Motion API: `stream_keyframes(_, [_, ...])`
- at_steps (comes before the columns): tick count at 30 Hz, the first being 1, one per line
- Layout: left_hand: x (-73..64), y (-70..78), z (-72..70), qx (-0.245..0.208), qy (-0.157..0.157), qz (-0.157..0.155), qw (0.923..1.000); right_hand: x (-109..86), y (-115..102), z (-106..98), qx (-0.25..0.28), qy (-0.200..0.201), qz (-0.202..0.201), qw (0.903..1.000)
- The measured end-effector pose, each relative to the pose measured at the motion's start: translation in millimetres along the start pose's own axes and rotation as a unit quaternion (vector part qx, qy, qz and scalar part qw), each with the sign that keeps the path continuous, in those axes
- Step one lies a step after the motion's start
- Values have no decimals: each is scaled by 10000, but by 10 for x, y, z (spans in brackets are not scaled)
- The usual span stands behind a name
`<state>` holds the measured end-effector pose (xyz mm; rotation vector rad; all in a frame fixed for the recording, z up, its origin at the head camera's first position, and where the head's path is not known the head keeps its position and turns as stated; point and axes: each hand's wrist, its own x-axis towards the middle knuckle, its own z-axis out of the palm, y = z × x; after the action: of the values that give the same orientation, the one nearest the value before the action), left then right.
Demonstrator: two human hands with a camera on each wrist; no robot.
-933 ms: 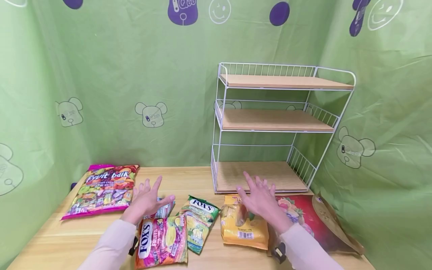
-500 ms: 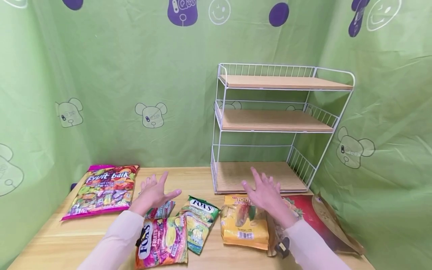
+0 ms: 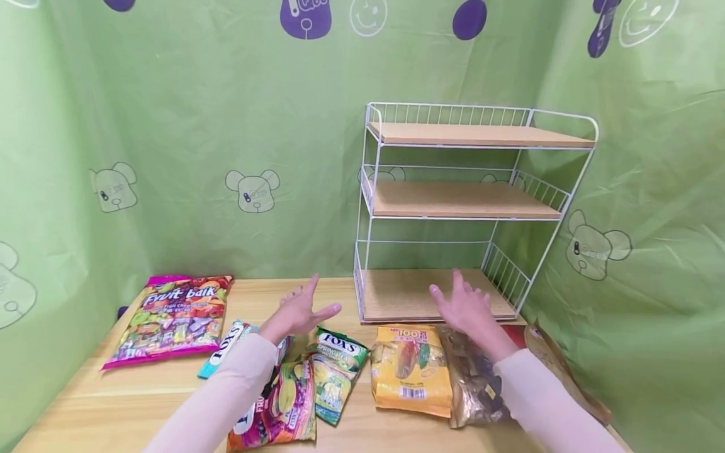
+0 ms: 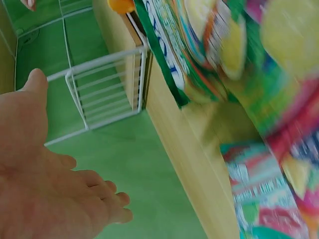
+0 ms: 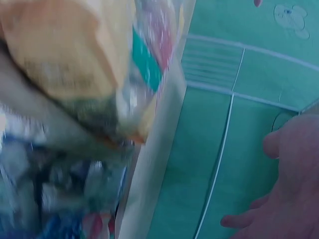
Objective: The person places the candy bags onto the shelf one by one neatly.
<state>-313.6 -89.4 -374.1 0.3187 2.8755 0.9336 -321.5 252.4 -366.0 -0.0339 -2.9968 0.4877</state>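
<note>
My left hand (image 3: 297, 313) hovers over the table with fingers extended and thumb spread, holding nothing. Below it lie a pink Fox's fruits candy bag (image 3: 291, 409), a green Fox's candy bag (image 3: 338, 374) and a light-blue Fox's bag (image 3: 226, 346), partly hidden by the sleeve. My right hand (image 3: 467, 309), also with fingers spread and nothing in it, is in the air before the rack's bottom shelf. Nearest to it are a yellow candy bag (image 3: 410, 371) and a brown clear-fronted bag (image 3: 472, 390). In the left wrist view the left palm (image 4: 45, 184) shows bare.
A three-tier white wire rack (image 3: 476, 204) with wooden shelves stands at the back right. At the far left lies a large Fyuit baik candy bag (image 3: 175, 321). A red and gold bag (image 3: 557, 371) lies at right, partly behind the arm. Green printed cloth (image 3: 306, 126) encloses the table.
Both hands have moved to the right and slightly upward in the head view, still spread. The light-blue bag and the brown bag now show more. The bags themselves have not moved.
</note>
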Motion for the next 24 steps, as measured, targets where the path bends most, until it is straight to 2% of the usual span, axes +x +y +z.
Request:
stream_keyframes(6, [102, 183, 71, -305, 71, 105, 9995, 125, 167, -75, 156, 330, 66, 9993])
stream_keyframes(12, [200, 345, 117, -512, 633, 407, 9958, 208, 348, -192, 472, 173, 319, 9982])
stream_keyframes(15, [246, 415, 143, -557, 852, 452, 9938, 257, 489, -245, 517, 132, 477, 9974])
stream_keyframes(24, [369, 582, 124, -503, 750, 203, 9957, 361, 972, -411, 691, 200, 861, 9937])
